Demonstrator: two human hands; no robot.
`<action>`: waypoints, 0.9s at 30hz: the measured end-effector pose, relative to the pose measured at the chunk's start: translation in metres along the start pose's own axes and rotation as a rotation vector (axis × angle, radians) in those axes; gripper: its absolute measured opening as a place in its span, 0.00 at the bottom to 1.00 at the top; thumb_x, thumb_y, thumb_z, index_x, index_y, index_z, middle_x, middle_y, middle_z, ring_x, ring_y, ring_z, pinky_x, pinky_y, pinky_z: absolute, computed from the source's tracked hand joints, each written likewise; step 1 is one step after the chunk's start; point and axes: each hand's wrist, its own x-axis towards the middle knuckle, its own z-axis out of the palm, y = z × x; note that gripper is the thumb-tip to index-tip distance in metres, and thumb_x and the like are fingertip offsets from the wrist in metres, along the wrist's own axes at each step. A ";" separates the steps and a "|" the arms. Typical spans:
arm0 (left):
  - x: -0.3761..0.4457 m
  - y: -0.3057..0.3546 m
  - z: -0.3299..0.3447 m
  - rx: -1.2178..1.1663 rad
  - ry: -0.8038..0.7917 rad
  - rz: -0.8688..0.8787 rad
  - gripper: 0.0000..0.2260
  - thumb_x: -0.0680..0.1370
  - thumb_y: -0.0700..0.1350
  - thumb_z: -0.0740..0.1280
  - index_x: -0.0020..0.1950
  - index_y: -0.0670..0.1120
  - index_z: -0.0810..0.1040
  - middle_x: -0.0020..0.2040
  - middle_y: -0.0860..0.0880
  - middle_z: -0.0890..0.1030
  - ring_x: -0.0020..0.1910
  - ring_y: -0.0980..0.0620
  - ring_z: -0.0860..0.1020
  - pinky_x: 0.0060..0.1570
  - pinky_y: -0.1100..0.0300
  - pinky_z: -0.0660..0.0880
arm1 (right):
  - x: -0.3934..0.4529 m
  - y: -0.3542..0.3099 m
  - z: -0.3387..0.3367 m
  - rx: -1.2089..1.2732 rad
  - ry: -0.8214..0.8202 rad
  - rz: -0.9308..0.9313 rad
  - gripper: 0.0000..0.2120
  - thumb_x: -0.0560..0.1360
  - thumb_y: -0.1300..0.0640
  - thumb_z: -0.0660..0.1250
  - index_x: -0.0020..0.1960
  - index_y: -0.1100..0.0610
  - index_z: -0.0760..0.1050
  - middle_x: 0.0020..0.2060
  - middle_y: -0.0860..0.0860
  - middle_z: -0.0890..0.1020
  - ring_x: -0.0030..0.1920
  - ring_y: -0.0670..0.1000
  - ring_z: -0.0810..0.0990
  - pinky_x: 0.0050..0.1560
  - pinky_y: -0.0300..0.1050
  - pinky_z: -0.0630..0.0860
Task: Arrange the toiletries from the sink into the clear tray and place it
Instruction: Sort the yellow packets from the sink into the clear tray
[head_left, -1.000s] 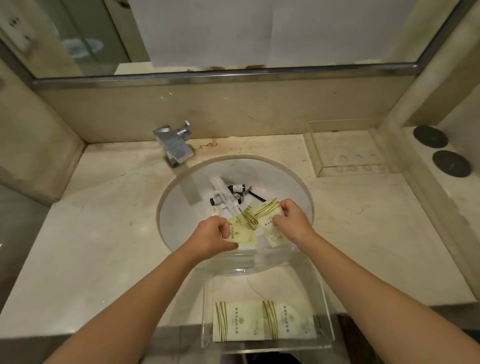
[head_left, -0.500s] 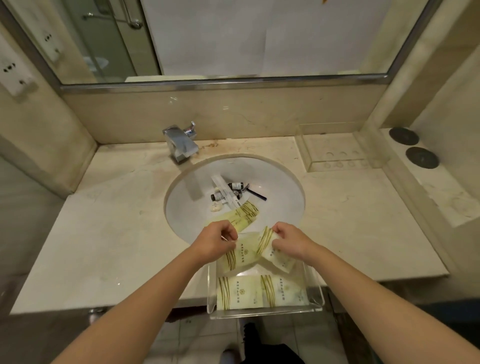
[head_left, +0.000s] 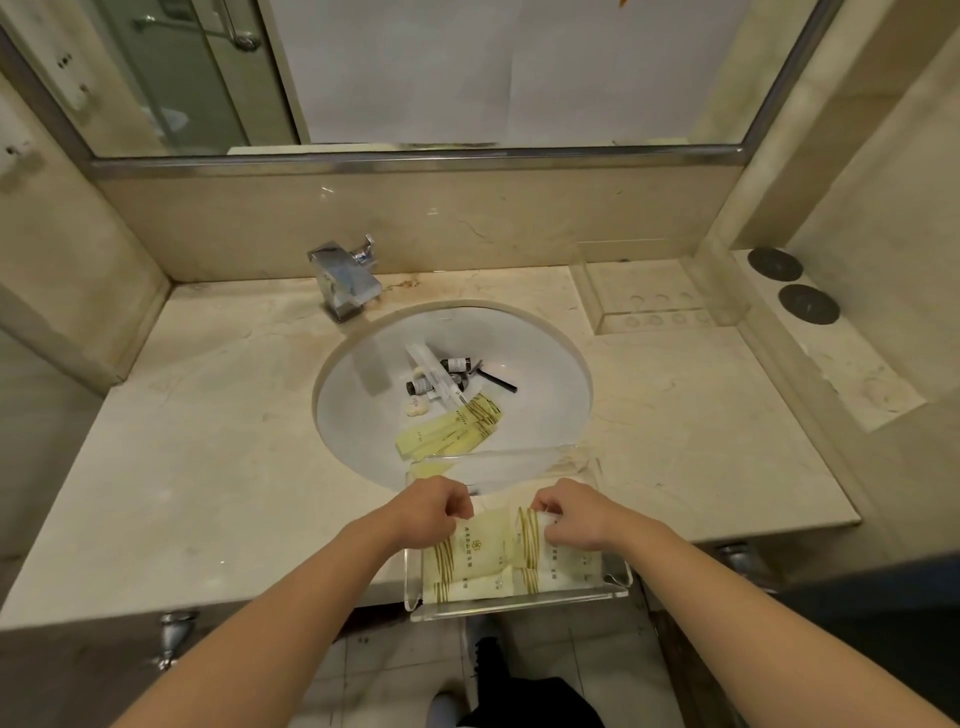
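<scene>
head view: both hands (head_left: 511, 512) pinch pale packets (head_left: 488, 545) inside clear tray (head_left: 519, 605).

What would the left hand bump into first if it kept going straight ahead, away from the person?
Probably the far wall of the clear tray, just ahead of the left hand. Beyond lie the sink and its yellow packets. Depth is uncertain.

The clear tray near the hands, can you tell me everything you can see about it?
The clear tray looks like see-through plastic with low, thick walls and rounded corners. It sits flat on the front of the counter, its near end sticking out past the edge, its far end by the sink. Pale yellow striped packets lie inside. The left hand and right hand are over it, each pinching a packet.
</scene>
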 end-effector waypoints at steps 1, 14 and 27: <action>0.001 0.000 -0.001 0.001 -0.002 0.004 0.14 0.73 0.31 0.60 0.47 0.49 0.77 0.50 0.51 0.77 0.51 0.52 0.75 0.53 0.60 0.73 | -0.001 0.000 -0.001 0.019 0.007 -0.004 0.10 0.68 0.62 0.63 0.39 0.46 0.73 0.35 0.44 0.73 0.38 0.47 0.72 0.38 0.40 0.68; 0.008 -0.001 0.015 0.347 -0.135 0.037 0.09 0.72 0.42 0.68 0.51 0.47 0.76 0.49 0.50 0.75 0.48 0.49 0.75 0.47 0.57 0.75 | 0.004 -0.010 0.006 -0.208 -0.047 -0.046 0.13 0.67 0.57 0.71 0.48 0.49 0.72 0.47 0.48 0.74 0.48 0.50 0.74 0.47 0.44 0.74; 0.010 -0.008 0.019 0.412 -0.041 0.120 0.17 0.69 0.47 0.72 0.54 0.48 0.72 0.55 0.48 0.73 0.52 0.49 0.72 0.52 0.54 0.75 | 0.014 -0.011 0.000 -0.431 -0.053 0.012 0.23 0.60 0.47 0.77 0.48 0.50 0.68 0.48 0.50 0.76 0.46 0.51 0.73 0.46 0.46 0.72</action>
